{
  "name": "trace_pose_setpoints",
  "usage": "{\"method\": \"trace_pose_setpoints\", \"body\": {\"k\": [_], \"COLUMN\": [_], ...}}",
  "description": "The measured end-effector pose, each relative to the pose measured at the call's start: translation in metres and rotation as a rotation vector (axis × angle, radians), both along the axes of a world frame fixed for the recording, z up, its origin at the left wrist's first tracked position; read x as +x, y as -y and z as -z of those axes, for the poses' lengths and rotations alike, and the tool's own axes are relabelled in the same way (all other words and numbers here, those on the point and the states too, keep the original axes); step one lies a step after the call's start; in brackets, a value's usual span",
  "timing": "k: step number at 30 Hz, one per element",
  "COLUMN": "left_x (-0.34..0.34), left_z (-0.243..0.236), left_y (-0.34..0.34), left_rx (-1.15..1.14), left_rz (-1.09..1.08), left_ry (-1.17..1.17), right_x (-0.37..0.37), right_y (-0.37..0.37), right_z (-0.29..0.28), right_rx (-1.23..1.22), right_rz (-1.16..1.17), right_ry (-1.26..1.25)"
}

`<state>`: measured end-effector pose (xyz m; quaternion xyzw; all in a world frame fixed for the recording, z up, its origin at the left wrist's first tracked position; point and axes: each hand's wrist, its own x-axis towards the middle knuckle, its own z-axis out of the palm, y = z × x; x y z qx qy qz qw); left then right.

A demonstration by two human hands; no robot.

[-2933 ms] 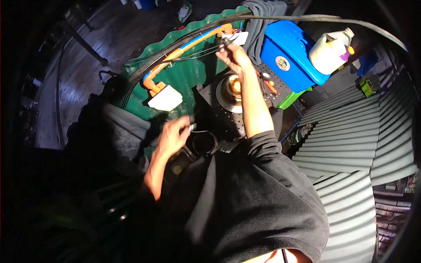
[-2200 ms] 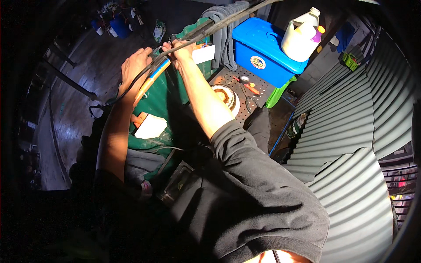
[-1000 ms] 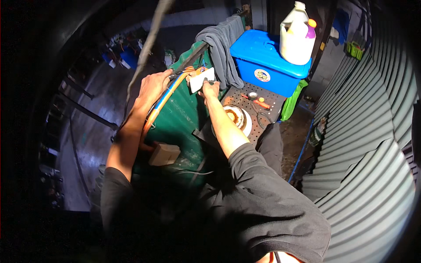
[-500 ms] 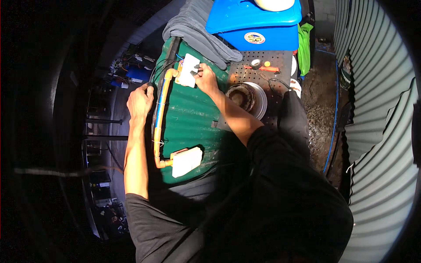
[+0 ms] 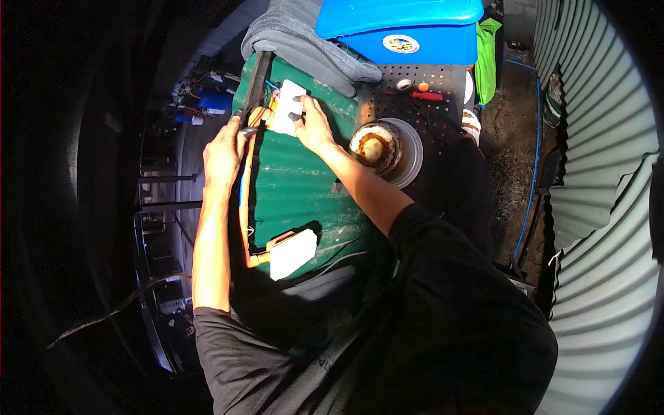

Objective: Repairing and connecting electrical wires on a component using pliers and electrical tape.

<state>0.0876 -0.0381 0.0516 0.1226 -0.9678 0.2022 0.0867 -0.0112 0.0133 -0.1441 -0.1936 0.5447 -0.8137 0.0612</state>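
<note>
An orange conduit pipe point(image 5: 244, 200) runs down a green corrugated sheet point(image 5: 297, 173), joining an upper box with a white cover plate point(image 5: 285, 111) to a lower box with a white cover plate point(image 5: 293, 254). My left hand point(image 5: 223, 158) is closed at the pipe's upper bend, its dark-covered fingertips against it; the hand partly hides the pipe. With bent fingers, my right hand point(image 5: 315, 126) grips the right edge of the upper plate. Blue wire point(image 5: 272, 84) shows by the upper box, beside a dark bar point(image 5: 257, 79).
Right of the sheet, a perforated metal panel point(image 5: 387, 90) carries a round rusty-topped piece point(image 5: 374, 146) in a white dish point(image 5: 413, 155), a tape roll point(image 5: 404, 84) and a red tool point(image 5: 427, 96). Beyond are a grey towel point(image 5: 290, 38) and blue bin point(image 5: 387, 31). Corrugated wall point(image 5: 609, 311) stands right.
My left hand has moved from beside the pipe onto its upper bend. My right hand remains at the upper plate's edge. The whole view has shifted slightly.
</note>
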Motion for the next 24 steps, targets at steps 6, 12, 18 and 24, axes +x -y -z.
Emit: {"method": "trace_pose_setpoints", "body": {"k": [6,12,18,24], "left_x": [0.009,-0.007,-0.024,-0.032], "left_z": [-0.003,-0.011,-0.007,-0.011], "left_y": [0.025,0.025,0.015,0.02], "left_rx": [-0.073,-0.111,-0.182,-0.155], "left_rz": [-0.031,-0.137,-0.1,-0.186], "left_ry": [0.101,0.09,0.1,0.131], "right_x": [0.01,0.015,0.034,0.055], "right_y": [-0.019,-0.023,-0.03,-0.027], "right_z": [-0.015,-0.002,-0.004,-0.007], "right_rx": [0.058,0.075,0.022,-0.109], "right_rz": [-0.031,0.206,0.076,-0.147], "right_ry": [0.093,-0.135,0.115,0.438]}}
